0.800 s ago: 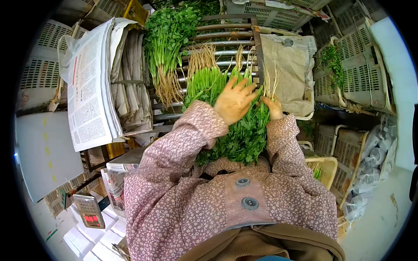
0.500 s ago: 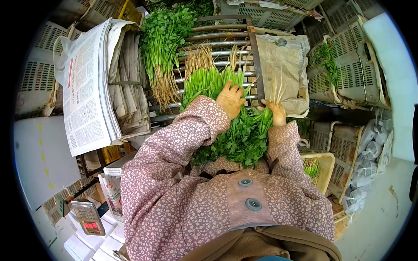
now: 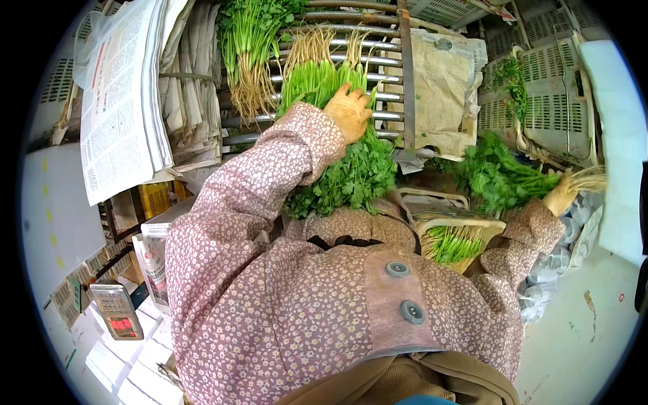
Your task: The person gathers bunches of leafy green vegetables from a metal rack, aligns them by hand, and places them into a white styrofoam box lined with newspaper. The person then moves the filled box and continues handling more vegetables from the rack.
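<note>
A pile of coriander lies across the metal rack, its pale roots pointing away from me, bright green stems point(image 3: 310, 82) in the middle and leaves point(image 3: 354, 177) hanging toward my lap. My left hand point(image 3: 348, 115) is closed over the stems on the pile's right side, with fingers curled; their tips are partly lost among the stems. Far out to the right, my right hand point(image 3: 560, 196) grips a separate coriander bunch point(image 3: 496, 177) near its roots. Those roots stick out to the right, and the leafy end points left.
Another coriander bunch point(image 3: 253, 57) lies on the rack point(image 3: 407, 81) at far left, beside stacked newspapers point(image 3: 125, 101). Brown paper point(image 3: 442, 88) covers a surface right of the rack. A basket point(image 3: 496, 226) with rooted greens stands below it. Crates point(image 3: 550, 108) line the right; a scale point(image 3: 116, 310) sits lower left.
My right hand has swung from the rack's edge out to the right, carrying a coriander bunch away from the pile. My left hand stays on the pile. The whole view has shifted slightly.
</note>
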Demonstrator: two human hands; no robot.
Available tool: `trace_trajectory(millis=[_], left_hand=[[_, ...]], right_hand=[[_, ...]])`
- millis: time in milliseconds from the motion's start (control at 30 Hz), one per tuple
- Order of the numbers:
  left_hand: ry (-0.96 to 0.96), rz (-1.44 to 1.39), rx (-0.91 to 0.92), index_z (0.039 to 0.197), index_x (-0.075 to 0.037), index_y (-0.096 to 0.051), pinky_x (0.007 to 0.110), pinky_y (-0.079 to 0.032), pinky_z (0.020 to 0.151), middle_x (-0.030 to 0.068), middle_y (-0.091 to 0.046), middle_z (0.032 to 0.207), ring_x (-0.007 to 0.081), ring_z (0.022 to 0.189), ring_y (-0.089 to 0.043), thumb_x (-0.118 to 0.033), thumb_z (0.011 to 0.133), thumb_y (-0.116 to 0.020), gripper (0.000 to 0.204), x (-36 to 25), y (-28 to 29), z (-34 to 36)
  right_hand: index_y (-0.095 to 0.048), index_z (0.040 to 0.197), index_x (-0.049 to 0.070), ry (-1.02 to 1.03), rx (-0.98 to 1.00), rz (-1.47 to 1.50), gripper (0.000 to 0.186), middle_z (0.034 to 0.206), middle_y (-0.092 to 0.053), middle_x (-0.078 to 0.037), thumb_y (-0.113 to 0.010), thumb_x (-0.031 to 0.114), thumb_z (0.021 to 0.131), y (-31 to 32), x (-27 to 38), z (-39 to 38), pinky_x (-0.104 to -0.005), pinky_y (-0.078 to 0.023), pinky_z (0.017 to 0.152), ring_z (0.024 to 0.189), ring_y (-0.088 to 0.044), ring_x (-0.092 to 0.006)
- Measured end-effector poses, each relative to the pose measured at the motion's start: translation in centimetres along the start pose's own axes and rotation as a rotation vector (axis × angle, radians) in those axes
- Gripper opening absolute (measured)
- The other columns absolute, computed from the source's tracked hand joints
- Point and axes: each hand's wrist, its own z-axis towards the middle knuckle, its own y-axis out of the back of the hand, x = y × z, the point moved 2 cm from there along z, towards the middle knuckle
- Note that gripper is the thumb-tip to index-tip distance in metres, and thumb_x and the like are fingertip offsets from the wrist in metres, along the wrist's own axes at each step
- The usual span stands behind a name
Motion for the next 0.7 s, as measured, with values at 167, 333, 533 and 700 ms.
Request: trace_trajectory(millis=[167, 333, 533, 700], left_hand=[[0.073, -0.4, -0.458, 0.122, -0.013, -0.053, 0.042, -0.028, 0.107, 0.011, -0.048, 0.129, 0.0233, 0.125, -0.039, -0.023, 0.089, -0.05, 0.034, 0.5, 3.6, -0.7], [-0.23, -2.164, 0.016, 0.122, -0.006, -0.049, 0.038, -0.036, 0.104, 0.0113, -0.054, 0.115, 0.0223, 0.11, -0.049, -0.052, 0.091, -0.038, 0.057, -0.7, 1.8, -2.9], [-0.115, -2.881, 0.168, 0.087, -0.008, -0.057, 0.031, -0.053, 0.075, 0.004, -0.058, 0.078, 0.013, 0.071, -0.056, -0.052, 0.089, -0.044, 0.045, -3.2, -2.1, -7.9], [0.228, -2.849, 0.284, 0.074, -0.002, -0.056, 0.033, -0.052, 0.053, 0.0082, -0.057, 0.06, 0.0205, 0.053, -0.057, -0.055, 0.083, -0.055, 0.054, -3.7, 2.6, -7.7]], right_hand=[[-0.054, 0.102, 0.003, 0.437, 0.314, 0.006, 0.023, 0.085, -0.06, -0.008, -0.06, 0.015, 0.083, -14.8, 11.2, -7.5, -0.0267, -0.046, 0.063, 0.07, -0.054, -0.0144], [-0.055, 0.098, 0.008, 1.107, 0.728, 0.105, 0.032, 0.078, -0.062, -0.006, -0.071, 0.015, 0.071, -24.9, 14.1, -19.8, -0.0343, -0.05, 0.062, 0.068, -0.061, -0.0196], [-0.054, 0.091, 0.01, 1.064, 1.129, 0.19, 0.031, 0.077, -0.056, -0.005, -0.061, 0.007, 0.061, -25.4, 11.3, -28.4, -0.0438, -0.041, 0.086, 0.082, -0.057, -0.0248], [-0.058, 0.082, 0.011, 1.248, 1.34, 0.233, 0.032, 0.077, -0.056, -0.004, -0.064, 0.023, 0.053, -23.7, 13.2, -27.9, -0.0431, -0.039, 0.087, 0.083, -0.055, -0.0245]])
